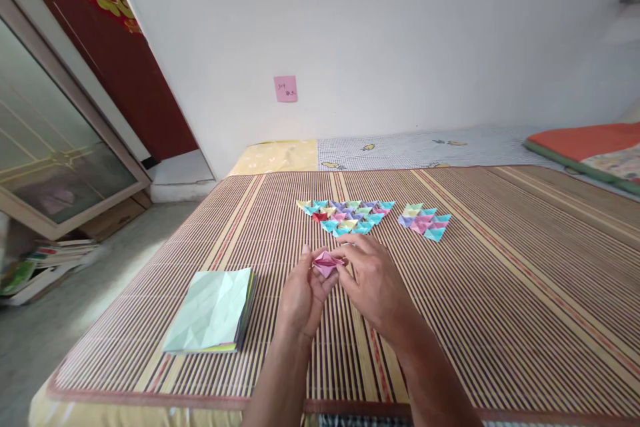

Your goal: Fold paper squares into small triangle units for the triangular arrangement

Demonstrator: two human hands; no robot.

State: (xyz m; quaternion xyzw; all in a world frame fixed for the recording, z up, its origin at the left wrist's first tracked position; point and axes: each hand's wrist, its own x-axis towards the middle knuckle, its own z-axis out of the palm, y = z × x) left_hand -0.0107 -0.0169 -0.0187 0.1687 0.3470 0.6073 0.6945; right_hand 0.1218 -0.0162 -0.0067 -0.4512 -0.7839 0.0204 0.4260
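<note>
My left hand [301, 293] and my right hand [373, 280] meet over the striped bamboo mat [500, 293]. Between their fingertips they pinch a small pink folded paper piece [326, 262]. Both hands are closed on it. Just beyond the hands lies a large patch of several folded paper triangles [346, 215] in blue, pink, yellow and purple. A smaller patch of the same triangles [425, 221] lies to its right.
A stack of square paper sheets [213, 310] with a pale green top lies to the left of my hands. A pink sticky note [285, 89] hangs on the wall. An orange cushion [590, 143] lies far right. Books [45, 263] sit on the floor at left.
</note>
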